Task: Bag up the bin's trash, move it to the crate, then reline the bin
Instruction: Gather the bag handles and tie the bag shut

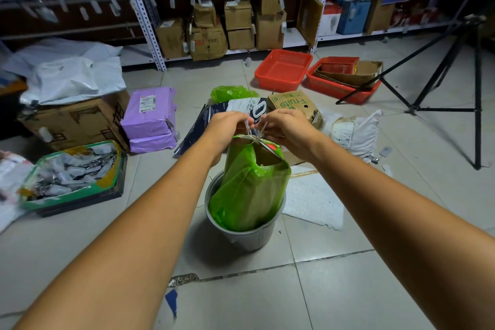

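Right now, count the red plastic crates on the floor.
2. One empty red crate sits on the floor before the shelves; the second, just right of it, holds flattened cardboard and a red box. Others may be hidden out of view.

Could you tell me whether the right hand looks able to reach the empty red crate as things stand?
Probably not yet: the right hand is busy with the left hand tying the green bag, and the red crate sits well beyond it, past the fruit box.
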